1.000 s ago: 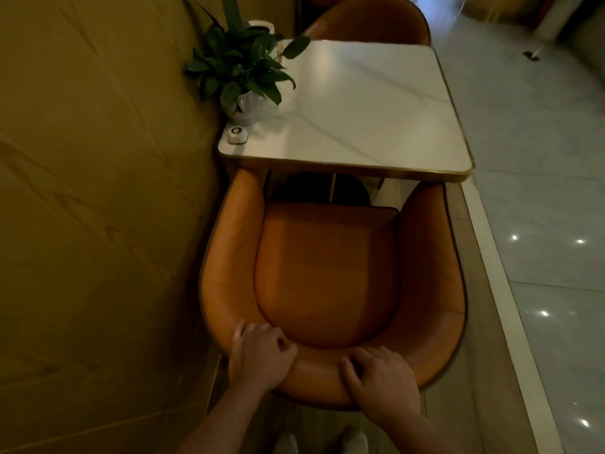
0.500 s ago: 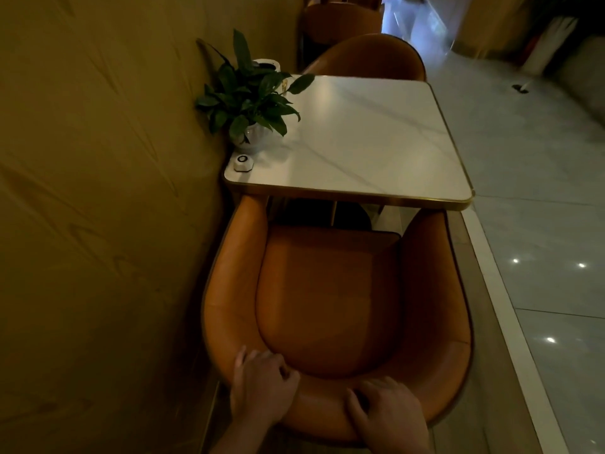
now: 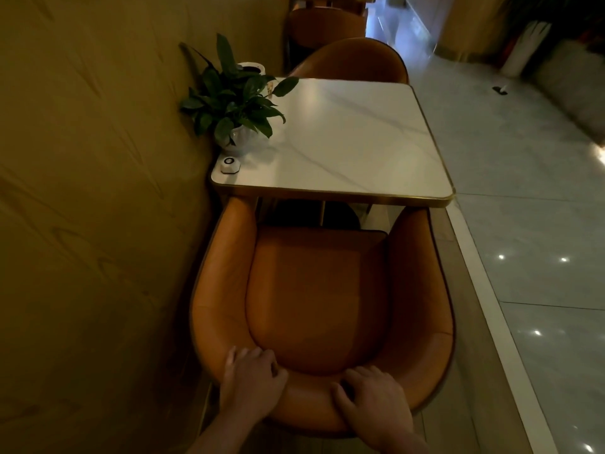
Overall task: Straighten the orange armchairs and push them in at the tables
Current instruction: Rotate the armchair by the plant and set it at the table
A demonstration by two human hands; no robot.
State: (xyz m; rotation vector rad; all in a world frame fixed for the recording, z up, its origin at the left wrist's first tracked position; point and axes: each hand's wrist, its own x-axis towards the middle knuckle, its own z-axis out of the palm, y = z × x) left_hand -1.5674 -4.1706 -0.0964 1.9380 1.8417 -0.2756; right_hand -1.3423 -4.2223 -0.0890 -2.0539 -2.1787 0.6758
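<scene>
An orange armchair (image 3: 314, 299) faces a white marble table (image 3: 353, 142) with a gold rim, its two arm tips just under the table's near edge. My left hand (image 3: 250, 380) grips the top of the backrest at its left, fingers curled over the rim. My right hand (image 3: 371, 403) grips the backrest top further right, fingers bent over the edge. A second orange armchair (image 3: 353, 60) stands at the table's far side, tucked against it. Behind that one, a third chair back (image 3: 324, 22) shows dimly.
A tan panelled wall (image 3: 98, 191) runs close along the chair's left side. A potted green plant (image 3: 232, 103) and a small white call button (image 3: 230, 164) sit on the table's left edge. A raised step edge (image 3: 484, 290) borders the glossy tiled floor (image 3: 540, 224) at right.
The view has tilted up, so chair and table sit lower in frame and more of the far chairs shows. Both hands stay on the backrest top.
</scene>
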